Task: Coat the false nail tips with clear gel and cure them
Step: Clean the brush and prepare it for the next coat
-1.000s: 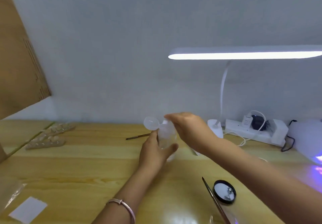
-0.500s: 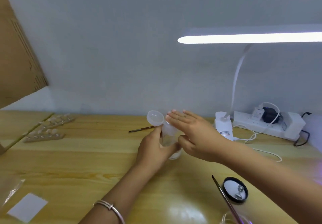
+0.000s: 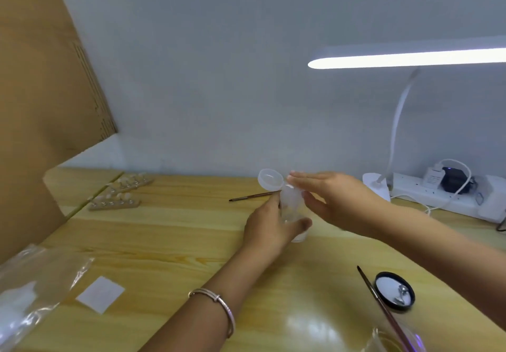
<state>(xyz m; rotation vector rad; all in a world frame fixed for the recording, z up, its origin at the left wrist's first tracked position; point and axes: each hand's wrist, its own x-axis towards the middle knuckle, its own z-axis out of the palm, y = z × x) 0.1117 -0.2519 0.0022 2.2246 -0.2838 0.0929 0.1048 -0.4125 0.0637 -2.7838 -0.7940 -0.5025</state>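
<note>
My left hand grips a small clear plastic bottle that stands on the wooden table; its flip lid hangs open to the left. My right hand hovers over the bottle's top with fingers straight, the fingertips near the lid. Two strips of false nail tips lie at the far left of the table. A thin brush lies behind the bottle, and a second brush rests at the lower right.
A black round jar lid sits at the lower right beside a glass cup. A white desk lamp, its base and a power strip stand at the back right. A plastic bag and white paper square lie left.
The camera has shifted, so the scene sits differently in view. My right hand's fingers have straightened over the bottle top. My left hand keeps its grip on the bottle.
</note>
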